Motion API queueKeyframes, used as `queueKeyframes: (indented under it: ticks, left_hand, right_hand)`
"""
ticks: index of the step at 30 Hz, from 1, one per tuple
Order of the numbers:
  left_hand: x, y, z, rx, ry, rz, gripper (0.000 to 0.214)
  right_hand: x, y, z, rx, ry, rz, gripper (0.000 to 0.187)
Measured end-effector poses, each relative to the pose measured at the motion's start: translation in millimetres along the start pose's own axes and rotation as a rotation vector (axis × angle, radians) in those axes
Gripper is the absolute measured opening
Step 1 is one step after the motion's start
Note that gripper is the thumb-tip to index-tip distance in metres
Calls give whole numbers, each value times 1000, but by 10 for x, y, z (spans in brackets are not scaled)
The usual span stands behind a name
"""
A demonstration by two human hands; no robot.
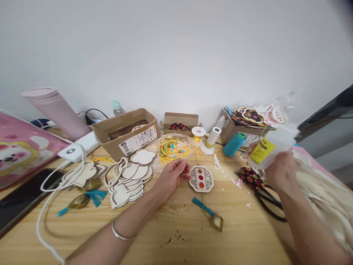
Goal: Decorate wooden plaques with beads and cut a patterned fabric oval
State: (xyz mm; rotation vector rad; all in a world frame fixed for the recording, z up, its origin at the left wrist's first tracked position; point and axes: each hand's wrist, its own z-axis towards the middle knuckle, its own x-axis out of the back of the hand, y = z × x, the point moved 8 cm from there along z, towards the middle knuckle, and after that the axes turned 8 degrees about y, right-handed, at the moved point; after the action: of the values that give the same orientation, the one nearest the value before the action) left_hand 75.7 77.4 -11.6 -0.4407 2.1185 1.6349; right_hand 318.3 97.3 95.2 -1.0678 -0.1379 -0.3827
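Observation:
My left hand [176, 176] has its fingers curled together at the left edge of a scalloped wooden pendant [201, 179]. Whether they pinch its rim or something small, I cannot tell. Lattice cut-outs and a dark panel with three round red and orange motifs decorate the pendant, and a yellow cord [197, 156] runs up from its top. At the right, my right hand [280, 169] grips a translucent white bottle [281, 141] with a yellow label, tilted above the table. Below the pendant lies a blue tassel with a gold wrapped end [217, 222].
Wooden cut-outs [129, 184] are piled left of my arm, near an open cardboard box [125, 134]. Yellow cords [172, 149], a white roll [213, 137] and a teal thread spool [234, 144] stand behind. Black-handled scissors [268, 200] lie under my right arm. A white cable [41, 217] crosses the left.

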Motion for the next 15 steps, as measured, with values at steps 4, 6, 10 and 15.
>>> queueKeyframes:
  ticks: [4, 6, 10, 15]
  left_hand:
    - [57, -50, 3, 59, 56, -91, 25]
    - [75, -70, -7, 83, 75, -126, 25]
    - [77, -83, -26, 108, 91, -127, 25]
    - [65, -52, -37, 72, 133, 147, 16]
  right_hand:
    - [-357, 113, 4, -231, -238, 172, 53]
    - [-455, 246, -64, -279, -301, 165, 47]
    - [-372, 433, -106, -256, -135, 186, 45]
    - [-246, 382, -87, -302, 74, 323, 52]
